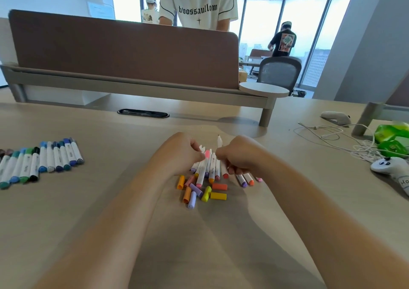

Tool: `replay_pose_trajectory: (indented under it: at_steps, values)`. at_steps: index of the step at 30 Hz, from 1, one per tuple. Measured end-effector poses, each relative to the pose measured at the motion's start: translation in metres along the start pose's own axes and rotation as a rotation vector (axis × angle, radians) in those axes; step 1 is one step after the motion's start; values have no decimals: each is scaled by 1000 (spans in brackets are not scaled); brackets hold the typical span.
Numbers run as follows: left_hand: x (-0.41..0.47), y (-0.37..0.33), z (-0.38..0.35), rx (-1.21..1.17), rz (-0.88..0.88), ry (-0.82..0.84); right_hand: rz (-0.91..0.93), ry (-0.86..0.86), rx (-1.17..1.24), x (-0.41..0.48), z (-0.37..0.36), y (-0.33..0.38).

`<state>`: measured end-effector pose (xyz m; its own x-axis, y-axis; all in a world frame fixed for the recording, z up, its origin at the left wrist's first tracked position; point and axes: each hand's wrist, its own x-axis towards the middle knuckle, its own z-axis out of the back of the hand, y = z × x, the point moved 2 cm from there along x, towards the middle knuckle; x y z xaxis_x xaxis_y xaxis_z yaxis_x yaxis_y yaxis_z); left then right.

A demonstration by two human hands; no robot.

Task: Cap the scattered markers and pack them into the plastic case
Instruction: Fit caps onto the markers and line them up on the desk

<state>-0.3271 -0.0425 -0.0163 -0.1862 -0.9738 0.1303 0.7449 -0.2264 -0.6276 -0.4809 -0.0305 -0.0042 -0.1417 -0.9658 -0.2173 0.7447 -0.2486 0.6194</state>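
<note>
Left hand (179,153) curling, seemingly pinching pink cap (207,153); right hand (240,156) gripping white marker (219,142), tip pointing far. Both working over uncapped markers (210,169) on worktop (88,218), loose caps (218,195) lying near. Lining cap square before pushing advisable. Case not showing.

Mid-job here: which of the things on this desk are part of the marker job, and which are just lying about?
Job: uncapped markers, loose caps, capped markers, marker in right hand, pink cap in left hand. No case in view.
Lying about: white cable, white controller, green packets.
</note>
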Motion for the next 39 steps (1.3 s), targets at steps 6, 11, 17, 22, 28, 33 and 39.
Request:
replay_pose_trajectory:
  at_steps: [6,11,17,22,28,33,39]
  values:
    - [-5,-6,-3,118,-65,105,36,-8,1,2,-5,1]
    - [-8,-14,-22,159,-143,219,36,-86,-43,1,4,-3]
    - [-9,-18,-28,206,-199,268,20,-115,-37,3,10,-13]
    - [-8,-18,-31,215,-213,268,-1,-130,11,5,13,-22]
    - [-6,-19,-36,278,-220,282,-15,-156,64,9,16,-25]
    - [-5,-18,-39,286,-211,291,-16,-169,48,12,13,-26]
    - [-6,-16,-42,302,-198,325,-19,-199,98,15,16,-26]
